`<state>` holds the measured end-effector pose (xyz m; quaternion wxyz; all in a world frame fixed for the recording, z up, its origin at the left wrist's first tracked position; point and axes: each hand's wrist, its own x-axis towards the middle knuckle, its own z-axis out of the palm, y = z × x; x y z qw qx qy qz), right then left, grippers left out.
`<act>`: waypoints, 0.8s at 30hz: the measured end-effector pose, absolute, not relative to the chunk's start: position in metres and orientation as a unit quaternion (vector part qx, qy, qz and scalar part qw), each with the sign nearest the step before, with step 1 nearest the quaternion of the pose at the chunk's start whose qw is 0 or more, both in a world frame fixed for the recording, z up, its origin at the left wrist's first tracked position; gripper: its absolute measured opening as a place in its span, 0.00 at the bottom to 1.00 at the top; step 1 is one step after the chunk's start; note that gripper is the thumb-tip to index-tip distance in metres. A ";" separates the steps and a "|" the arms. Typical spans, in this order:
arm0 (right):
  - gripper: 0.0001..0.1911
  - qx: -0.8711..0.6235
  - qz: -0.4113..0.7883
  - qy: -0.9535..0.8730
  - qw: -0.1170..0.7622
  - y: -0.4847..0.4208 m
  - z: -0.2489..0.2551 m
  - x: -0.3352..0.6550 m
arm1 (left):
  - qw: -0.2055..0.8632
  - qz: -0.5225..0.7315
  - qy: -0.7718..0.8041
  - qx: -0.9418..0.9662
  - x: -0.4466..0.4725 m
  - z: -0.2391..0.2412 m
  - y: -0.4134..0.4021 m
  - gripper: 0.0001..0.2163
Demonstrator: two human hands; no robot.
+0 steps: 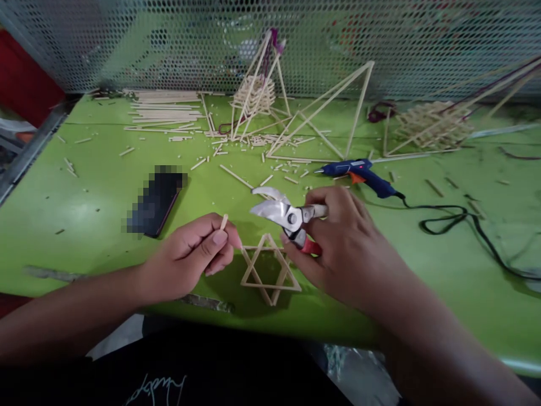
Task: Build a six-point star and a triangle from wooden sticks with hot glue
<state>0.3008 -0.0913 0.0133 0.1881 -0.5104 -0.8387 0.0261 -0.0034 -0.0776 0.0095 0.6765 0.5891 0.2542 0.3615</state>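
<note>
My left hand (198,254) is closed, pinching a short piece of wooden stick (224,221) between thumb and fingers. In my right hand (342,242) is a pair of pruning shears (291,217) with a red handle; the blades are parted and point left, with nothing between them. Below the shears, a six-pointed star of wooden sticks (270,287) lies on the green table (203,192), between my two hands. Part of its upper right side is hidden by the right hand's fingers.
A blue glue gun (359,172) with a black cord lies beyond my right hand. A phone (163,200) rests at left. Behind are a stick pile (164,107), scattered offcuts, stick frames (321,113) and a perforated metal panel (190,45).
</note>
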 end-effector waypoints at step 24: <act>0.10 -0.464 0.103 -0.867 0.146 -0.104 0.023 0.292 | 0.601 0.327 0.328 0.651 -0.004 0.016 -0.080 0.18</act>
